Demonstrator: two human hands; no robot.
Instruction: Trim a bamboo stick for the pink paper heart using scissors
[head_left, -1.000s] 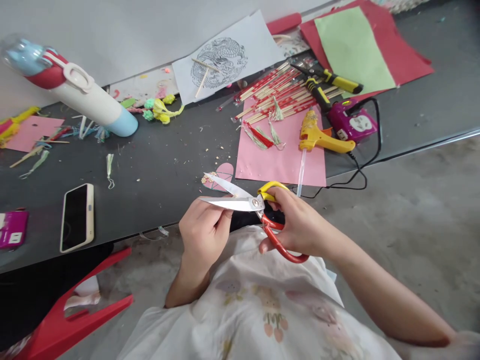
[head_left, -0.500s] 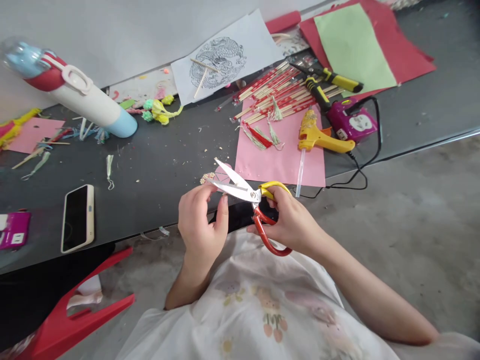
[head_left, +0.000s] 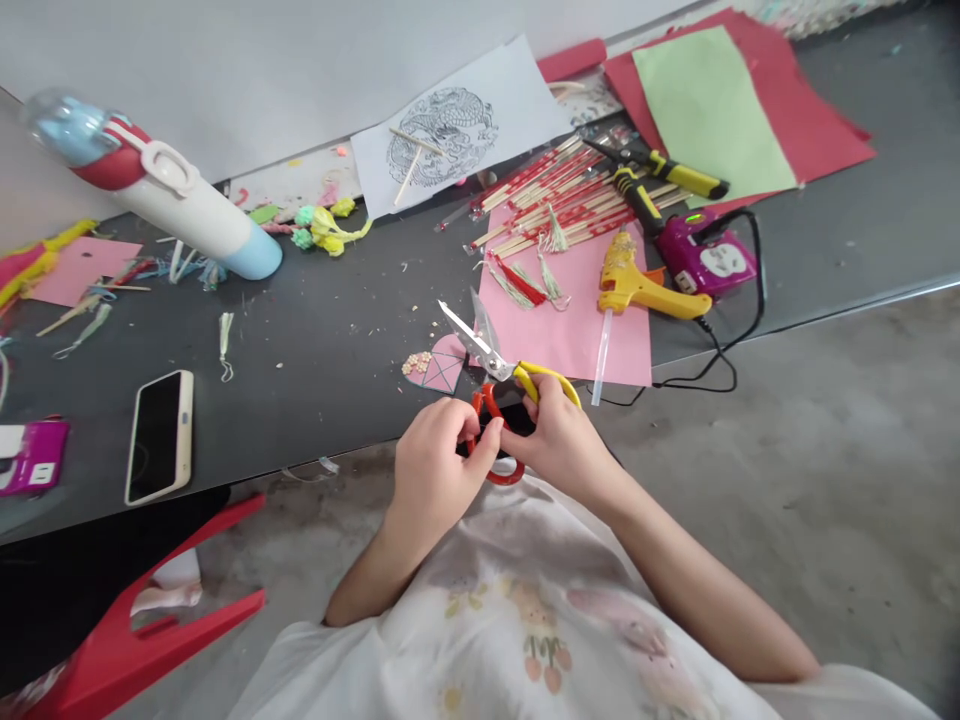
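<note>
scissors (head_left: pixel 491 365): we see shiny metal blades, slightly parted, and smooth red and yellow loops.
right hand (head_left: pixel 559 445): closed around the yellow loop.
left hand (head_left: pixel 435 470): fingers pinched on the red loop.

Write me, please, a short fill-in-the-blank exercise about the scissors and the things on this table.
1. The right hand holds the scissors, whose blades stand ___.
2. One handle of the scissors is yellow and the other is ___.
3. The glue gun lies on a ___ sheet of paper.
4. The white sheet bears a drawing of a ___.

Missing words: open, red, pink, dragon.
</note>
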